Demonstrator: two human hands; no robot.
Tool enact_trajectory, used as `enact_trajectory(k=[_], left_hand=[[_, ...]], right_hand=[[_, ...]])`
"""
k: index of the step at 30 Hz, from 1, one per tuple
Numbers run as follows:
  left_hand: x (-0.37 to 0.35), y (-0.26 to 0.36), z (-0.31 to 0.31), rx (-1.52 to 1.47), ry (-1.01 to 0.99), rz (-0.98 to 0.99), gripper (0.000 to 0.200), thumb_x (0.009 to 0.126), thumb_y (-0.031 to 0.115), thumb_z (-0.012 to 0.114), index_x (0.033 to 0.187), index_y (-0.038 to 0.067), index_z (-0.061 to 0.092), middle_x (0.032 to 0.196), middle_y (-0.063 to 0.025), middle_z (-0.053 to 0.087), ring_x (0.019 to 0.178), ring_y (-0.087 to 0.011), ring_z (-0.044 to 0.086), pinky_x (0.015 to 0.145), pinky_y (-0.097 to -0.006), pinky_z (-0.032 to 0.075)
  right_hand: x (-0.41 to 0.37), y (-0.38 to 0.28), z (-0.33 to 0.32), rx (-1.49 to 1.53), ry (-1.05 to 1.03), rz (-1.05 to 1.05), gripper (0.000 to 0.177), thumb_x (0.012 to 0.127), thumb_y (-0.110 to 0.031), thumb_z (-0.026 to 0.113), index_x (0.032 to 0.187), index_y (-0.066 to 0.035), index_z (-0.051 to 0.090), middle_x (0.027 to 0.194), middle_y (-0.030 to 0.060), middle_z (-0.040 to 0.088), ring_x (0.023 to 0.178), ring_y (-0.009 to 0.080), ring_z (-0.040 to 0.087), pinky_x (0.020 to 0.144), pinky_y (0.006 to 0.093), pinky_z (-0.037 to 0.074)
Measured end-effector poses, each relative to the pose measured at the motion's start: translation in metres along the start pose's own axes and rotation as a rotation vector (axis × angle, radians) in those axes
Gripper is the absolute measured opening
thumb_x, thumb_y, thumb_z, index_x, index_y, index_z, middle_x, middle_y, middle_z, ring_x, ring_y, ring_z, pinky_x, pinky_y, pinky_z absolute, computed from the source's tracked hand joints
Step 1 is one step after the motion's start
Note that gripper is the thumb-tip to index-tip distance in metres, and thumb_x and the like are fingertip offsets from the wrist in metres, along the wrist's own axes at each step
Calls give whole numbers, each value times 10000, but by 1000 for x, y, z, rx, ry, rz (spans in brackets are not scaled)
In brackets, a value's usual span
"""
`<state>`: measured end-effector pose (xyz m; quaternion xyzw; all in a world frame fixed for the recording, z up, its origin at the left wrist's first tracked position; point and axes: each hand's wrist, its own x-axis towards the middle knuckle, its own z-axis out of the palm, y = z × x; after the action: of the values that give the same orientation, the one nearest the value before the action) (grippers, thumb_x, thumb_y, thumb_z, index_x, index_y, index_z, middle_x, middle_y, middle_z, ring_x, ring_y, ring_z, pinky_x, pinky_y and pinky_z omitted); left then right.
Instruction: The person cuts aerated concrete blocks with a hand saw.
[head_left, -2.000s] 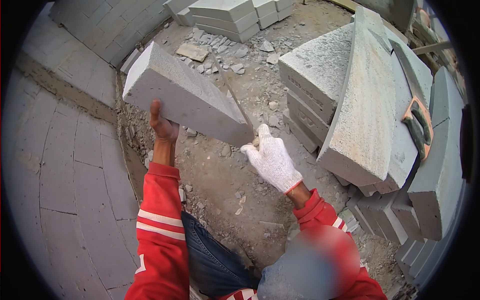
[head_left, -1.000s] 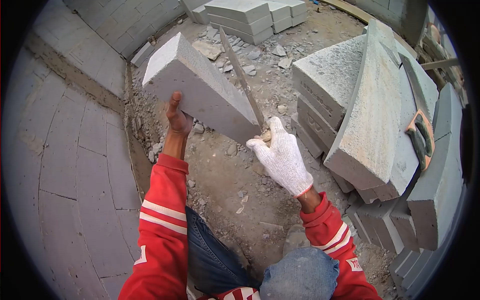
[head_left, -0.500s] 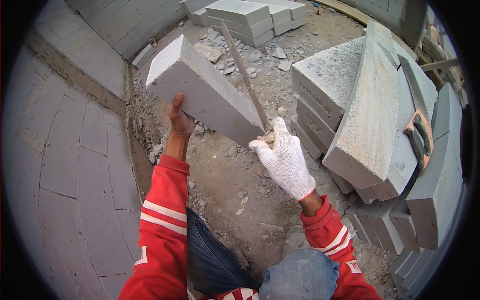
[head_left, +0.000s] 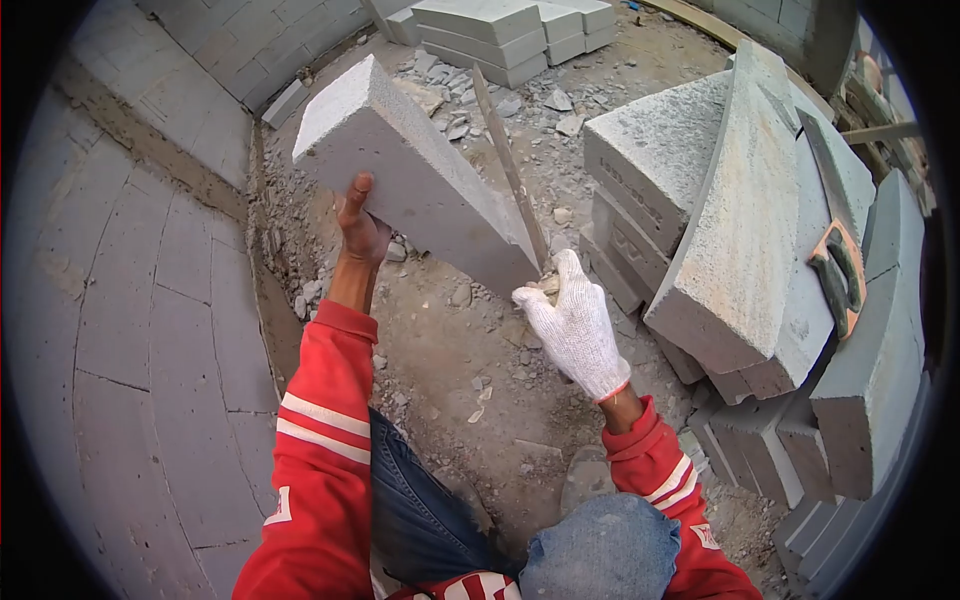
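A long pale grey concrete block (head_left: 430,190) is held tilted, its far end high and its near end low. My bare left hand (head_left: 363,225) grips it from the left side, thumb pressed on its face and the other fingers hidden behind. In a white knitted glove, my right hand (head_left: 575,325) is closed round the pale handle of a machete (head_left: 508,165). The long, narrow, worn blade points up and away, right along the block's right edge. That edge looks rough and uneven near the lower end.
Stacked blocks (head_left: 720,240) stand close on the right, with a handsaw (head_left: 838,270) on top. More blocks (head_left: 505,40) lie at the back. A block wall (head_left: 160,330) runs along the left. Rubble (head_left: 310,295) litters the dirt floor (head_left: 450,350).
My right hand and the machete have shifted slightly right and down, with the blade more upright. The block has moved only a little in my left hand's grip.
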<state>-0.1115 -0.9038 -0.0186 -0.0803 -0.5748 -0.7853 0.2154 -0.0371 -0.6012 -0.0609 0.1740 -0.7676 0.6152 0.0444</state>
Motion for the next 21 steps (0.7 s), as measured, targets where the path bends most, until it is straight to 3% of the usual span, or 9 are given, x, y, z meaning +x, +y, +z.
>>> enact_trajectory(k=[5, 8, 9, 10, 13, 15, 16, 18, 21], left_hand=[[1, -2, 0, -47, -21, -34, 786, 846, 423, 821, 1462, 61, 492, 1308, -86, 618, 1222, -273, 613, 1067, -455, 493], [2, -5, 1, -38, -29, -30, 788, 846, 431, 822, 1460, 59, 496, 1309, -79, 621, 1221, -271, 617, 1074, -450, 490], [-2, -4, 2, -38, -31, -30, 788, 846, 431, 822, 1460, 59, 496, 1309, -79, 621, 1221, -271, 617, 1074, -450, 490], [-3, -2, 3, -39, -24, -19, 782, 850, 428, 818, 1459, 58, 496, 1312, -81, 620, 1222, -272, 616, 1072, -450, 492], [-2, 2, -1, -40, -10, 2, 772, 856, 419, 811, 1460, 57, 495, 1313, -83, 619, 1224, -273, 615, 1067, -452, 497], [-2, 3, 1, -36, -11, -14, 767, 858, 413, 809, 1461, 57, 494, 1311, -84, 619, 1225, -274, 614, 1063, -454, 501], [-3, 6, 6, -17, -22, 5, 731, 880, 459, 788, 1433, 59, 525, 1292, -75, 631, 1220, -262, 612, 1069, -443, 488], [-5, 5, 8, -1, -20, 22, 703, 903, 505, 767, 1405, 62, 556, 1274, -65, 642, 1215, -250, 610, 1075, -432, 476], [-4, 0, 10, -1, -20, 15, 694, 906, 497, 764, 1405, 61, 555, 1278, -64, 639, 1217, -247, 607, 1080, -435, 471]], right_hand=[[15, -77, -9, 62, 228, -180, 396, 958, -215, 787, 1106, 43, 525, 627, 146, 602, 516, 289, 591, 500, 362, 471], [3, -13, 25, -66, -20, -109, 384, 954, -215, 760, 1067, 42, 497, 692, 234, 651, 673, 437, 706, 563, 485, 515], [-1, 10, 28, -258, -30, -40, 379, 944, -208, 748, 1066, 43, 492, 736, 260, 674, 772, 482, 710, 622, 540, 529], [0, 17, 20, -96, -97, 87, 364, 938, -194, 748, 1058, 39, 495, 737, 259, 672, 767, 476, 712, 627, 532, 534], [-4, 8, 4, -93, -109, 162, 348, 946, -181, 738, 1070, 39, 499, 721, 244, 663, 746, 462, 711, 611, 502, 535], [2, -29, -10, -39, 30, -56, 343, 952, -170, 738, 1085, 38, 501, 673, 204, 631, 644, 405, 694, 571, 427, 525], [8, -49, -18, -3, 65, -83, 351, 960, -171, 752, 1094, 37, 502, 644, 156, 603, 556, 316, 651, 529, 365, 494], [14, -77, -22, 22, 204, -166, 367, 962, -180, 767, 1093, 39, 505, 631, 133, 598, 525, 257, 627, 502, 342, 475], [9, -59, -6, -15, 239, -165, 379, 964, -188, 771, 1089, 50, 504, 638, 141, 624, 558, 277, 670, 503, 365, 490]])
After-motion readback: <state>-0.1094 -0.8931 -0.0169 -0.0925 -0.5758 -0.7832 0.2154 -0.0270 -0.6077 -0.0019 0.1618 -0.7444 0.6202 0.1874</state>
